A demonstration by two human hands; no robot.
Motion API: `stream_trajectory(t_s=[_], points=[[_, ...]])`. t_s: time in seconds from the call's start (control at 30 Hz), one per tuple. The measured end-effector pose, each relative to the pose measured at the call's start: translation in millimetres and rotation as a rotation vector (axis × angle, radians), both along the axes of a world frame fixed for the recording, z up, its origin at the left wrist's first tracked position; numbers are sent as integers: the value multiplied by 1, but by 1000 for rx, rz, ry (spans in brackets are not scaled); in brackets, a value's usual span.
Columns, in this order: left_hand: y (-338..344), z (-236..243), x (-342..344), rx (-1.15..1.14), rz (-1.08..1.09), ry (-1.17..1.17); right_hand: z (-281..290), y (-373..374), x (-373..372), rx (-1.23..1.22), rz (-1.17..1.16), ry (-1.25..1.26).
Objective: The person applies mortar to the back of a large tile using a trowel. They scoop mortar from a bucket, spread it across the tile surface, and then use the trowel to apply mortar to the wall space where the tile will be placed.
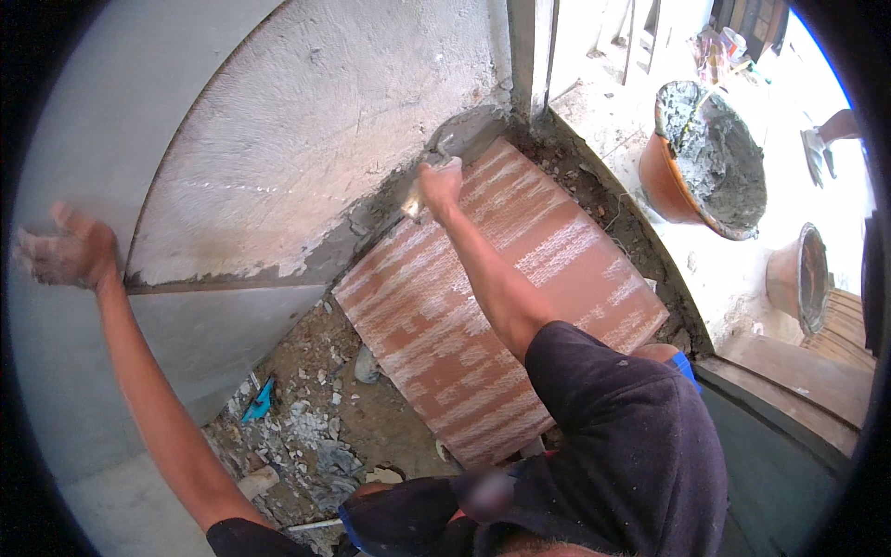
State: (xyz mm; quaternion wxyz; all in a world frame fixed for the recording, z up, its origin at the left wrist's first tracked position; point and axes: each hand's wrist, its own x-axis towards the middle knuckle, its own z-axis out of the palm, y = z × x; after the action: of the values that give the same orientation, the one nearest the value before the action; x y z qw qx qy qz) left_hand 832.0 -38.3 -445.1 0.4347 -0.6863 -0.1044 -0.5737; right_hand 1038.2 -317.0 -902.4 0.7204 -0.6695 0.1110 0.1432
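Observation:
My left hand (72,244) is open, fingers spread against a large smooth grey panel (102,371) on the left wall. My right hand (440,186) grips a small trowel (414,202), partly hidden by my fingers, at the strip of wet grey mortar (367,219) along the base of the rough white wall (316,111). Under my right arm a large red-brown board or tile (585,269), streaked with white on its textured face, lies at an angle in the corner.
Mortar buckets (677,176) (789,269) stand on the ledge at right. Rubble (334,418) and a small blue object (260,399) lie on the ground below. Another person's hand (837,128) with a tool shows at the far right. A post (531,56) rises at the corner.

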Motion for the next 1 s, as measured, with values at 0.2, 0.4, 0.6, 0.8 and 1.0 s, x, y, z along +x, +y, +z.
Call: stream_trajectory(t_s=[0.2,0.4,0.6,0.8,1.0], points=[[10,-12,-17,4,53,52,19,-16,-64,101,57,-41],[9,-11,-8,-53,48,-6,-18,-57,-89,167,150,80],[-7,-17,10,-32,371,-24,-32,-88,-86,-33,357,135],[-56,-12,0,-189,2,-165,40,-136,-73,-463,1093,-301],[-61,-15,-1,-224,17,-122,166,-213,-55,-773,1377,-533]])
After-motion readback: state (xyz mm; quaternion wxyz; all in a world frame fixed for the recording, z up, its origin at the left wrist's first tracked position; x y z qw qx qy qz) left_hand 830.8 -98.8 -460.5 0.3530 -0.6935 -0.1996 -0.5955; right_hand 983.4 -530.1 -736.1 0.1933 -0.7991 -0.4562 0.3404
